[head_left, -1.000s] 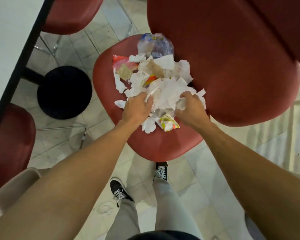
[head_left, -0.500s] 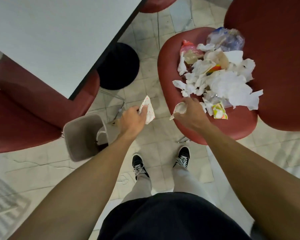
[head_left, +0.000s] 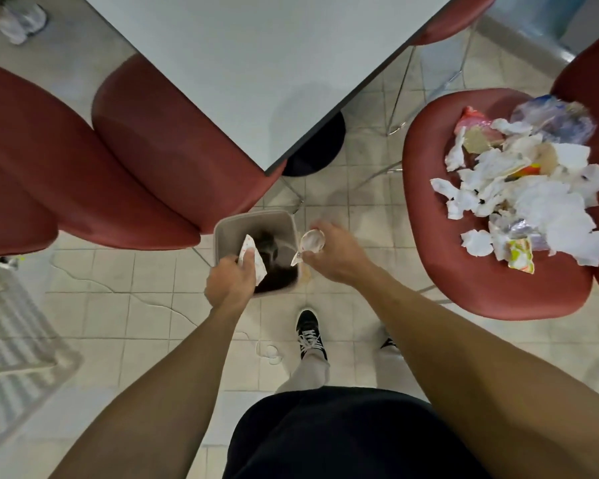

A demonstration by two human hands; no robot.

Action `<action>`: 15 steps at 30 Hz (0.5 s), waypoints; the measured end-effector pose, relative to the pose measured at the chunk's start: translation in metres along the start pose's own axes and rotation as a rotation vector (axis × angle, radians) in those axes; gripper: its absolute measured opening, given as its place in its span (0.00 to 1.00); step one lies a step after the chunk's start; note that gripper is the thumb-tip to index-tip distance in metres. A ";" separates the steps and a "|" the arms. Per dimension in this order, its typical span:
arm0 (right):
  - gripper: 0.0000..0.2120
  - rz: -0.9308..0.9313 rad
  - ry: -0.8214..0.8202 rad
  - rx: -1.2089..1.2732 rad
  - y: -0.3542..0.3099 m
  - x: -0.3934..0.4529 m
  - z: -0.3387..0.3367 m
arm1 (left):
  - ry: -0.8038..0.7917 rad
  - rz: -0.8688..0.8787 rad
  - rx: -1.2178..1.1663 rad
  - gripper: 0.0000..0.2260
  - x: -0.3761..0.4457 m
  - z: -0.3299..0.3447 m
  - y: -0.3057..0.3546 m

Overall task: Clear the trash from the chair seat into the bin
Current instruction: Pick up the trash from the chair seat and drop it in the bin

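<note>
Left hand gripping paper scrap over bin

Table and spare chairs on tile

A grey table overhangs two red chairs; its black base stands on the tiled floor.

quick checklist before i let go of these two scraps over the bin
1. Left hand grips a paper scrap above the bin opening: ok.
2. Right hand holds a crumpled scrap over the bin's right rim, partly outside the opening: not ok, shift it left first.
3. Bin stands upright on the floor, mouth open: ok.
4. Room left inside the bin: cannot tell, its inside is dark.
5. Chair seat cleared: not ok, the trash pile remains on it.
</note>
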State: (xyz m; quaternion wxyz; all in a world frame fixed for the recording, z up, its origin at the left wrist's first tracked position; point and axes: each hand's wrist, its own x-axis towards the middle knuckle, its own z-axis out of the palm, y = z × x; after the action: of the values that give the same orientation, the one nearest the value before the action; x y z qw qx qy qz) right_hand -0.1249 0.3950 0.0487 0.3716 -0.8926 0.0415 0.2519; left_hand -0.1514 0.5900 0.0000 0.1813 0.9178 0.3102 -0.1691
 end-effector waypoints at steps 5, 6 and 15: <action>0.37 -0.016 -0.119 -0.013 -0.033 0.008 0.031 | -0.026 0.002 -0.041 0.26 0.013 -0.005 -0.027; 0.39 -0.013 -0.138 -0.023 -0.036 0.008 0.033 | -0.026 0.011 -0.050 0.26 0.013 -0.004 -0.028; 0.37 0.088 -0.080 -0.057 0.001 -0.002 0.003 | -0.099 0.144 -0.030 0.21 0.001 0.004 0.006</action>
State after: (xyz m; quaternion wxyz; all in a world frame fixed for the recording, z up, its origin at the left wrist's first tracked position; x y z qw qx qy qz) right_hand -0.1286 0.3961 0.0468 0.3358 -0.8894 0.0585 0.3046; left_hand -0.1475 0.5842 -0.0031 0.2217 0.9254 0.2367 -0.1960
